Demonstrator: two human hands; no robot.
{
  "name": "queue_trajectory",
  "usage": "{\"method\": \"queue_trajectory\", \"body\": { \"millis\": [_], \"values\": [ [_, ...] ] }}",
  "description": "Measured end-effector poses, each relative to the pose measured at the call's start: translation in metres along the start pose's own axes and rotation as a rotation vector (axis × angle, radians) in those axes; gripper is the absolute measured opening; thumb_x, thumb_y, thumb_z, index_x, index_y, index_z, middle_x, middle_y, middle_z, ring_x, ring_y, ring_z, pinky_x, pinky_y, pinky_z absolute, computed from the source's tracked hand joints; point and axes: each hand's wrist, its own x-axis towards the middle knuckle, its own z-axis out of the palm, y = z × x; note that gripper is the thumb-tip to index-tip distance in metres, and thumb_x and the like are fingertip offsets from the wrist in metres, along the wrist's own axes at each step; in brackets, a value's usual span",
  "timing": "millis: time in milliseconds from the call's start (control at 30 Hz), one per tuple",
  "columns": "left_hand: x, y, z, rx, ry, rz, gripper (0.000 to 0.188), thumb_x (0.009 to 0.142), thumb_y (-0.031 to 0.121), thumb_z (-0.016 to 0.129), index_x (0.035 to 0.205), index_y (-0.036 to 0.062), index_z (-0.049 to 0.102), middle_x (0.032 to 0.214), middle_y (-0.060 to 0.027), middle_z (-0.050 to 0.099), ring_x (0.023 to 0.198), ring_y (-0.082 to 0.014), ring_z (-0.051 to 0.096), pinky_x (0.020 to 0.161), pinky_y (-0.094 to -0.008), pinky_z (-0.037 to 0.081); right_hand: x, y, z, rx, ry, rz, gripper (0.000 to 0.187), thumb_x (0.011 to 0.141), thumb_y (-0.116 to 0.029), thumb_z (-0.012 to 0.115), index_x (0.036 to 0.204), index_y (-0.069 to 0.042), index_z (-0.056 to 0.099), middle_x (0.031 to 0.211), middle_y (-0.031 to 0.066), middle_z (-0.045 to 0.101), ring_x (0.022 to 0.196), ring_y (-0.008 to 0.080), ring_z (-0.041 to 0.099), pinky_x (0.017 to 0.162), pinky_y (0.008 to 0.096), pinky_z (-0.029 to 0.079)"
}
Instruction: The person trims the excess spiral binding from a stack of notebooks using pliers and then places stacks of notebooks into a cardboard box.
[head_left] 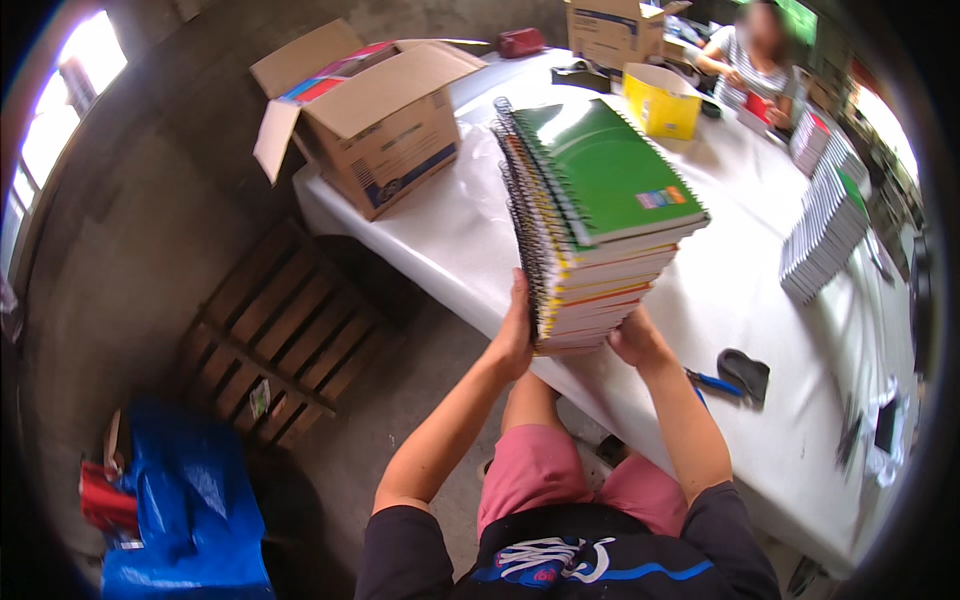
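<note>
A tall stack of spiral notebooks (610, 180) with a green cover on top is held between my two hands, over the near edge of the white-covered table. My left hand (514, 325) presses the lower left side, along the wire spirals. At the lower right, my right hand (637, 338) grips the bottom of the stack, its fingers partly hidden beneath. Left of the stack stands an open cardboard box (400, 150) with colourful covers showing inside. Blue-handled pliers (715, 382) and a dark grey curved object (745, 375) lie right of my right hand.
More stacks of spiral notebooks (825, 235) stand on the table (730, 290) at the right. A yellow container (662, 102), a red pouch (520, 42) and another cardboard box (612, 35) are farther back, near a seated person (755, 60). A wooden pallet (285, 330) and blue bag (190, 500) are at left.
</note>
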Motion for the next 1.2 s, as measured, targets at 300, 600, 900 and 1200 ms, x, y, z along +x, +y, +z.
{"method": "queue_trajectory", "body": {
  "millis": [300, 600, 900, 1200],
  "values": [
    [0.007, -0.028, 0.034, -0.162, 0.258, 0.367, 0.074, 0.092, 0.063, 0.028, 0.144, 0.0117, 0.019, 0.147, -0.0056, 0.027, 0.135, -0.0201, 0.026, 0.112, -0.0347, 0.018, 0.047, -0.01, -0.047, 0.016, -0.184, 0.161, 0.064, 0.085, -0.052, 0.054, 0.133, -0.011, 0.045, 0.136, 0.0064, 0.046, 0.121, 0.0226, 0.047, 0.101, 0.0441, 0.039],
    [-0.002, -0.017, -0.037, 0.201, 0.167, 0.281, 0.09, 0.086, 0.052, 0.056, 0.146, 0.0079, 0.005, 0.148, -0.0165, 0.018, 0.133, -0.0322, 0.026, 0.11, -0.0445, 0.018, -0.003, -0.027, -0.036, -0.045, -0.014, -0.006, 0.065, 0.082, -0.027, 0.064, 0.137, -0.007, 0.036, 0.14, 0.0093, 0.04, 0.127, 0.0239, 0.039, 0.105, 0.0403, 0.034],
    [0.078, 0.066, -0.101, 1.242, -0.292, 0.352, 0.09, 0.048, 0.027, 0.09, 0.125, 0.0055, 0.048, 0.113, -0.01, 0.062, 0.11, -0.0204, 0.05, 0.097, -0.0373, 0.036, -0.055, 0.041, 0.069, -1.436, 0.529, -0.225, 0.124, 0.062, -0.037, 0.079, 0.141, 0.008, -0.006, 0.147, 0.0296, 0.012, 0.137, 0.0382, 0.019, 0.108, 0.0524, 0.017],
    [0.046, 0.055, -0.093, 1.191, -0.149, 0.396, 0.041, 0.054, 0.01, 0.085, 0.09, 0.001, 0.067, 0.078, -0.0095, 0.069, 0.071, -0.0154, 0.061, 0.07, -0.0314, 0.048, -0.031, 0.032, 0.012, -1.225, 0.237, -0.45, 0.106, 0.051, -0.03, 0.081, 0.135, 0.002, 0.026, 0.129, 0.0153, 0.046, 0.119, 0.0313, 0.042, 0.1, 0.0493, 0.025]
  ]
}}
